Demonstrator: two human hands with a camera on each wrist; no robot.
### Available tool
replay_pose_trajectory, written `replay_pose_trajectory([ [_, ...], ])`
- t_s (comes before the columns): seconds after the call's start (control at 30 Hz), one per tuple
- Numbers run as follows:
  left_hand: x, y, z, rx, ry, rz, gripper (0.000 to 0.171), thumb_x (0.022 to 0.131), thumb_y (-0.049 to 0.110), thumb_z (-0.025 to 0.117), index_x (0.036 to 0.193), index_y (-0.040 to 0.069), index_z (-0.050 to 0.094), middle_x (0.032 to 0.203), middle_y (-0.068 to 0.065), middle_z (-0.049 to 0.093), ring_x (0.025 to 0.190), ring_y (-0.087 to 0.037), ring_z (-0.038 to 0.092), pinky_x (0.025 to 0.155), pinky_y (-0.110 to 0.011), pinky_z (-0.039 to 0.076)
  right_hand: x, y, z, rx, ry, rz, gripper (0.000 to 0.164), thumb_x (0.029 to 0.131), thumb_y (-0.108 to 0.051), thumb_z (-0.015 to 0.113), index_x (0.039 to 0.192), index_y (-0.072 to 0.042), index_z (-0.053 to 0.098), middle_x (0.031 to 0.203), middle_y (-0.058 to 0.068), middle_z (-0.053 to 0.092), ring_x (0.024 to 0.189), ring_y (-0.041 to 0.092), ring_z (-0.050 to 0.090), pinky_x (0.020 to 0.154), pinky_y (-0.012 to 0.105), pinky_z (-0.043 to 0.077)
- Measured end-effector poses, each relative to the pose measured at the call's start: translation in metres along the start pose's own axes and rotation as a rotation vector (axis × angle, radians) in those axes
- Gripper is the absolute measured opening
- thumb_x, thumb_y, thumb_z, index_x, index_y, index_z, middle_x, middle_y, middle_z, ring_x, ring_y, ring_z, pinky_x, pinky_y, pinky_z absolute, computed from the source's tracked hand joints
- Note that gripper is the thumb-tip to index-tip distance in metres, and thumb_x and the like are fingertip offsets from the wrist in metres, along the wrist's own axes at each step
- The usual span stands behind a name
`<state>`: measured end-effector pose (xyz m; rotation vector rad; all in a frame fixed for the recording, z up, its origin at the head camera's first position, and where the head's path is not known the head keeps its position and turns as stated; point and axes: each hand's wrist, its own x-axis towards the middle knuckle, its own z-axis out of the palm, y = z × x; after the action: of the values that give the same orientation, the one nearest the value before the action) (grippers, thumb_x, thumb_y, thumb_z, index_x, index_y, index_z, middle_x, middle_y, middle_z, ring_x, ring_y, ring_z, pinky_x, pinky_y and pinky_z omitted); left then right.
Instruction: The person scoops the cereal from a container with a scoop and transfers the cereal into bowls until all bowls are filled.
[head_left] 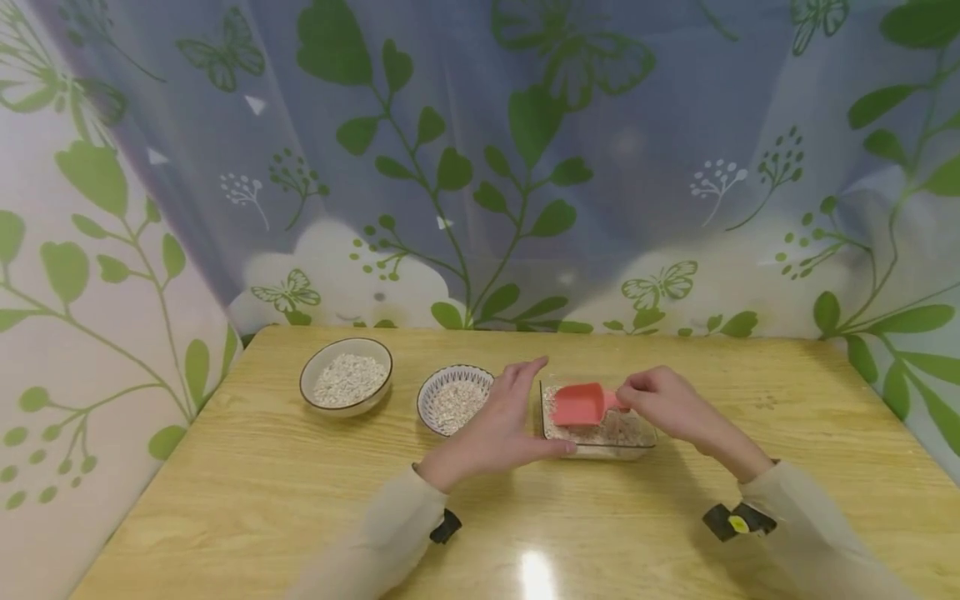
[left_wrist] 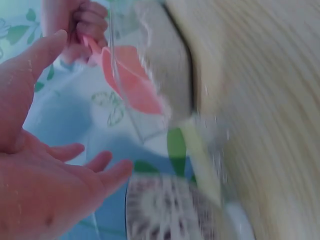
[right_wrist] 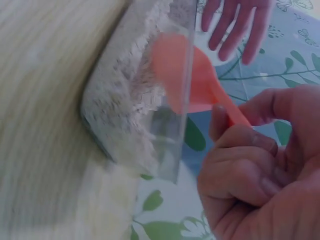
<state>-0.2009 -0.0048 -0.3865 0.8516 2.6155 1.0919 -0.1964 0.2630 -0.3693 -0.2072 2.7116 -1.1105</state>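
My right hand (head_left: 667,404) grips the handle of a red-pink plastic scoop (head_left: 579,406), fingers curled round it in the right wrist view. The scoop's head dips into a rectangular glass container (head_left: 611,452) of pale flakes (right_wrist: 120,100) that look like oats. My left hand (head_left: 501,429) spreads its fingers between that container and a small patterned bowl (head_left: 427,400), holding nothing. In the left wrist view, the left palm (left_wrist: 55,190) appears apart from the glass. From the head, the left hand hides the small bowl's right side, which also contains flakes.
A larger cream bowl (head_left: 367,406) with a dark rim, containing pale flakes, stands at the table's back left. The wooden table (head_left: 225,500) ends at a leaf-and-butterfly patterned curtain (head_left: 465,167) behind, with more patterned cloth at both sides.
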Motion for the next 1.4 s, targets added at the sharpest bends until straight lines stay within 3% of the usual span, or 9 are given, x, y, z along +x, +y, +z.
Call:
replay_pose_trajectory([
  [0.1, 0.006, 0.007, 0.010, 0.001, -0.012, -0.026, 0.118, 0.080, 0.051, 0.084, 0.166, 0.020, 0.009, 0.168, -0.015, 0.019, 0.154, -0.034, 0.025, 0.117, -0.059, 0.040, -0.002, -0.001, -0.005, -0.047, -0.016, 0.028, 0.030, 0.100, -0.020, 0.047, 0.072, -0.012, 0.047, 0.062, -0.003, 0.034, 0.054, 0.012, 0.027, 0.053, 0.029, 0.031],
  [0.33, 0.016, 0.014, 0.032, -0.060, 0.028, -0.176, 0.128, 0.075, 0.047, 0.090, 0.166, 0.016, 0.006, 0.170, -0.016, 0.011, 0.156, -0.039, 0.021, 0.118, -0.062, 0.036, -0.011, -0.003, -0.024, -0.148, -0.020, 0.034, 0.029, 0.101, -0.023, 0.048, 0.089, -0.005, 0.068, 0.070, 0.001, 0.051, 0.060, 0.014, 0.035, 0.059, 0.031, 0.034],
  [0.53, 0.024, 0.007, 0.044, -0.140, 0.031, -0.310, 0.138, 0.071, 0.049, 0.092, 0.165, 0.013, -0.002, 0.169, -0.023, 0.015, 0.153, -0.046, 0.026, 0.117, -0.062, 0.038, -0.014, -0.011, -0.038, -0.248, -0.028, 0.008, 0.033, 0.103, -0.026, 0.049, 0.073, -0.014, 0.054, 0.063, -0.003, 0.040, 0.056, 0.013, 0.033, 0.057, 0.030, 0.032],
  [0.7, 0.027, 0.003, 0.048, -0.178, 0.021, -0.328, 0.142, 0.068, 0.047, 0.094, 0.165, 0.015, -0.005, 0.169, -0.025, 0.018, 0.154, -0.045, 0.025, 0.121, -0.061, 0.033, -0.016, -0.018, -0.049, -0.330, -0.042, 0.006, 0.040, 0.102, -0.029, 0.050, 0.065, -0.019, 0.039, 0.059, -0.005, 0.036, 0.054, 0.012, 0.031, 0.054, 0.029, 0.030],
  [0.87, 0.029, 0.001, 0.049, -0.173, 0.012, -0.331, 0.144, 0.068, 0.048, 0.094, 0.165, 0.016, -0.007, 0.169, -0.023, 0.020, 0.155, -0.041, 0.025, 0.122, -0.059, 0.033, -0.018, -0.023, -0.053, -0.346, -0.060, 0.034, 0.044, 0.099, -0.030, 0.052, 0.059, -0.022, 0.034, 0.054, -0.008, 0.030, 0.051, 0.010, 0.025, 0.051, 0.026, 0.028],
  [0.97, 0.030, 0.000, 0.049, -0.167, 0.005, -0.339, 0.144, 0.068, 0.048, 0.094, 0.165, 0.018, -0.008, 0.170, -0.021, 0.019, 0.156, -0.041, 0.023, 0.123, -0.059, 0.031, -0.017, -0.025, -0.052, -0.316, -0.083, 0.070, 0.044, 0.098, -0.029, 0.053, 0.057, -0.023, 0.036, 0.053, -0.009, 0.028, 0.050, 0.009, 0.023, 0.049, 0.024, 0.027],
  [1.07, 0.030, 0.000, 0.049, -0.166, 0.004, -0.338, 0.143, 0.068, 0.048, 0.093, 0.165, 0.019, -0.006, 0.170, -0.021, 0.019, 0.156, -0.041, 0.023, 0.123, -0.060, 0.031, -0.016, -0.025, -0.048, -0.263, -0.113, 0.126, 0.040, 0.097, -0.028, 0.052, 0.058, -0.019, 0.047, 0.053, -0.010, 0.025, 0.047, 0.008, 0.022, 0.045, 0.022, 0.025],
  [1.23, 0.031, 0.000, 0.049, -0.159, 0.006, -0.332, 0.140, 0.069, 0.047, 0.093, 0.165, 0.019, -0.004, 0.169, -0.021, 0.021, 0.155, -0.040, 0.024, 0.122, -0.059, 0.032, -0.015, -0.018, -0.038, -0.199, -0.153, 0.175, 0.034, 0.097, -0.028, 0.049, 0.076, -0.009, 0.068, 0.055, -0.009, 0.025, 0.046, 0.008, 0.018, 0.042, 0.021, 0.023],
  [1.4, 0.031, 0.000, 0.047, -0.157, 0.000, -0.335, 0.138, 0.071, 0.048, 0.092, 0.165, 0.020, -0.005, 0.170, -0.022, 0.018, 0.156, -0.042, 0.021, 0.122, -0.060, 0.031, -0.015, -0.005, -0.034, -0.156, -0.146, 0.130, 0.033, 0.099, -0.025, 0.047, 0.104, -0.001, 0.068, 0.057, -0.007, 0.030, 0.047, 0.009, 0.020, 0.043, 0.022, 0.026],
])
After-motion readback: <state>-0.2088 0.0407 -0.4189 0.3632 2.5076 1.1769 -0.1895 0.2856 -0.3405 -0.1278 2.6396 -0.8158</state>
